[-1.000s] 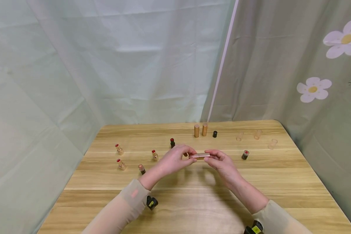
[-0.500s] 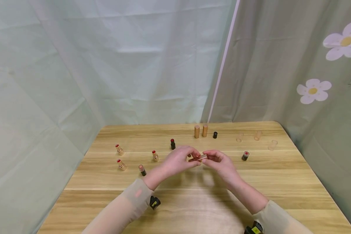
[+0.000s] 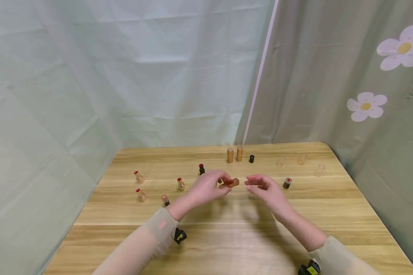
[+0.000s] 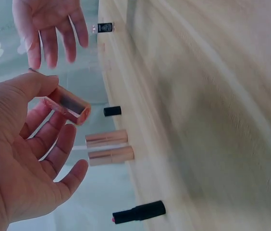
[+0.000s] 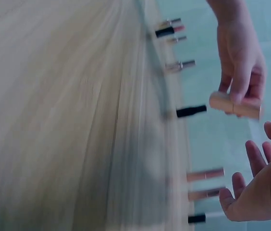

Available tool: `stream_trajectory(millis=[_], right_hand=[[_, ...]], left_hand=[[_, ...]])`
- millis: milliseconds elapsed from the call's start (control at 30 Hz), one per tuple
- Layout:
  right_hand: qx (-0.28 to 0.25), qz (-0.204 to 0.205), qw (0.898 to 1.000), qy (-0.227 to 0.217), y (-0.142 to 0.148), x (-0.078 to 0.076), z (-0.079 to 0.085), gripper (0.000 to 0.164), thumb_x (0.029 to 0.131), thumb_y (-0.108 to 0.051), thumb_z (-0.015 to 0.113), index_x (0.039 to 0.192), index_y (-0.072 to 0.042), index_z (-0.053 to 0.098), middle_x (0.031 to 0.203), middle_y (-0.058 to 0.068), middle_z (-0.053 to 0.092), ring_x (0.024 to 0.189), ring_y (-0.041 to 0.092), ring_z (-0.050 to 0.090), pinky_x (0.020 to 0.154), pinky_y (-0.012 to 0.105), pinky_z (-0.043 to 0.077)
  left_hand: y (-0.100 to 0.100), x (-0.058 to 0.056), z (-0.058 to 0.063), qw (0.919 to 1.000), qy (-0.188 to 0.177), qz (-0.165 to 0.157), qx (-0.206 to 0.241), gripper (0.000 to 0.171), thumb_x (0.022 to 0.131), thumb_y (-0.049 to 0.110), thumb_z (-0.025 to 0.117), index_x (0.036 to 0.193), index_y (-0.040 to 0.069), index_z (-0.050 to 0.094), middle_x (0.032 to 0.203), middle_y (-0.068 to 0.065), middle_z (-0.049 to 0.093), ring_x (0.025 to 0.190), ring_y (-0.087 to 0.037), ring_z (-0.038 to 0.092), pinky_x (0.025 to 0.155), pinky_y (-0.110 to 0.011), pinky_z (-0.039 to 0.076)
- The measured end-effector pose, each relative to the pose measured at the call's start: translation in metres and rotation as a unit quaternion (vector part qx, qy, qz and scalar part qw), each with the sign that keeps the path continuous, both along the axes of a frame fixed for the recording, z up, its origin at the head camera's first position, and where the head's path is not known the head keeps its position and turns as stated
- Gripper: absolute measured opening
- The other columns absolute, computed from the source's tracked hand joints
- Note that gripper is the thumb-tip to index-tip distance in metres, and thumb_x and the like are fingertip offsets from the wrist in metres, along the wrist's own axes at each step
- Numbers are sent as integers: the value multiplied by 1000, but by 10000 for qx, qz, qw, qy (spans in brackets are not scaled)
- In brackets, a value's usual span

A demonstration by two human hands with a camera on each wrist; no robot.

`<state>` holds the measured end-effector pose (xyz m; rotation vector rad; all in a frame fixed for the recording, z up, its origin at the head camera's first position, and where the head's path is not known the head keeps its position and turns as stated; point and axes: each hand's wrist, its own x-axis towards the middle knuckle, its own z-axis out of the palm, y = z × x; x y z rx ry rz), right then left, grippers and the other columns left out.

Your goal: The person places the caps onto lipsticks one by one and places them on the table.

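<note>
At the left side of a light wood-grained table [image 3: 227, 248], with the held tube as the clock's centre and 12 o'clock pointing away from the person, a red-tipped gold metal lipstick [image 3: 139, 177] and another gold lipstick [image 3: 141, 195] stand around 9 o'clock, a strip of wood between them and the slanting left edge. Rightward, a peach-tipped lipstick with a dark base [image 3: 165, 200] stands between 8 and 9, a third gold lipstick [image 3: 181, 184] at 9, and a slim black lipstick with a red tip [image 3: 201, 169] at 10, near the left hand [image 3: 211, 187].

That hand reaches in from 7 o'clock, gripping a shiny copper-coloured angular tube [image 3: 234, 183] between thumb and fingers, lifted above the table. At 12 o'clock, near the far edge, two upright copper cylinders [image 3: 230, 155] stand side by side; a short black cap [image 3: 251, 159] is at 1.

Across a narrow gap at 3 o'clock, the right hand [image 3: 270, 193] holds nothing, fingers loosely bent. Beyond it stands a small dark lipstick with a clear top [image 3: 287, 183]. Three faint see-through cylinders [image 3: 302, 159] are around 2 to 3, toward the rounded far-right corner. At 6 o'clock, a broad stretch of wood runs toward the person between both forearms.
</note>
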<state>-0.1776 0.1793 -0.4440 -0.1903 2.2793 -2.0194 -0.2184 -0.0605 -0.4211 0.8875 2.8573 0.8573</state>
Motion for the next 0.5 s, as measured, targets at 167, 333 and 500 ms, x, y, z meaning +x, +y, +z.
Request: stream_trajectory(millis=[167, 333, 500], right_hand=[[1037, -183, 9923, 649, 23, -4, -2, 28, 99, -22, 70, 123, -8, 69, 122, 9, 70, 129, 27, 53, 110, 51, 38], [1852, -247, 9772, 1013, 47, -6, -5, 29, 100, -27, 69, 125, -12, 68, 125, 7, 66, 132, 32, 44, 106, 60, 34], [2531, -379, 9578, 1310, 71, -6, -6, 33, 101, -30, 68, 128, -12, 67, 125, 6, 65, 122, 31, 47, 92, 51, 42]], left_hand=[[-6, -14, 7, 9996, -253, 111, 50, 18, 93, 24, 75, 109, 17, 68, 105, 5, 68, 102, -24, 65, 85, -35, 51], [-11, -33, 13, 9998, -65, 182, 76, 13, 92, 23, 77, 101, 17, 68, 102, 2, 68, 101, -23, 65, 87, -37, 51], [-13, -52, 17, 9994, 9, 325, 78, 11, 91, 20, 75, 98, 17, 68, 97, 3, 69, 93, -18, 65, 83, -36, 52]])
